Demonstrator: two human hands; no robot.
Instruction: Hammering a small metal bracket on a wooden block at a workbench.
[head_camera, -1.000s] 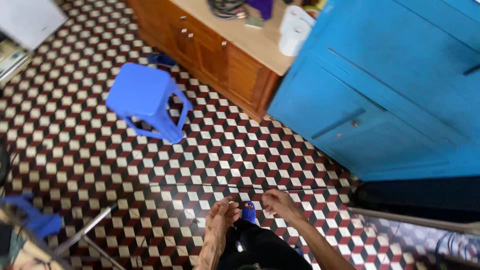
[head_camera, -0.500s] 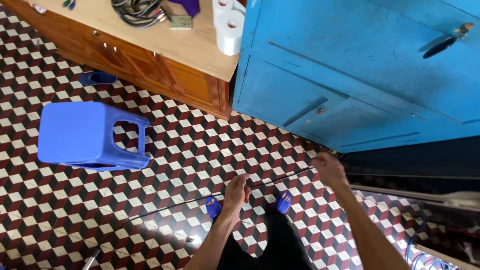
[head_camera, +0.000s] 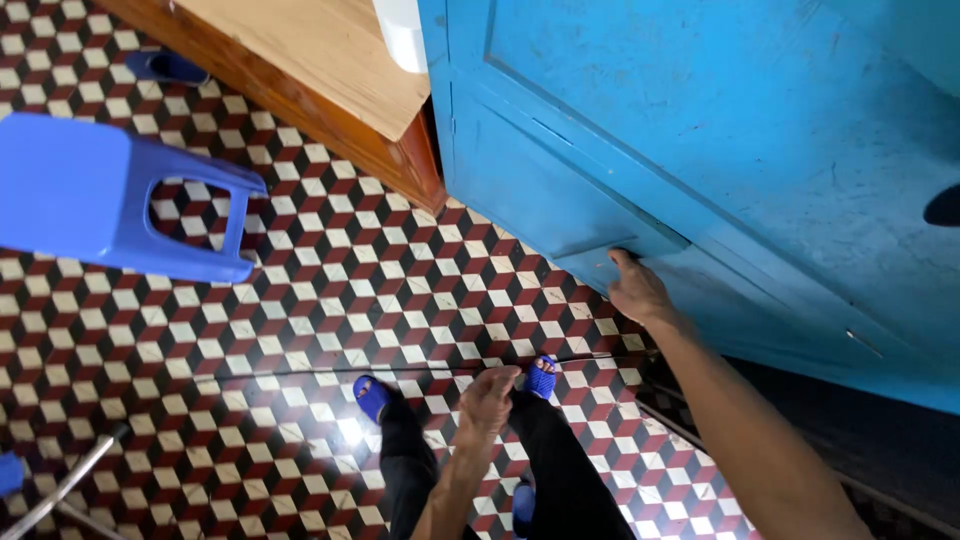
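Observation:
My left hand (head_camera: 488, 396) hangs low over my legs, fingers curled around a thin dark rod (head_camera: 300, 371) that lies nearly level just above the floor. The rod stretches from the left of my feet to under my right forearm. My right hand (head_camera: 636, 290) is stretched forward against the blue wooden door (head_camera: 700, 130), its fingertips hooked on the raised ledge of a door panel (head_camera: 600, 252). Blue sandals (head_camera: 372, 396) show on my feet, below dark trousers.
A blue plastic stool (head_camera: 95, 195) stands at the left on the red, white and black patterned tile floor (head_camera: 300, 300). A wooden cabinet (head_camera: 330, 70) sits against the door's left side. A metal tube (head_camera: 60, 485) lies at the bottom left.
The view has moved closer to the door. My right hand let go of the rod's end and rose to the door panel's ledge. My left hand stayed at the rod.

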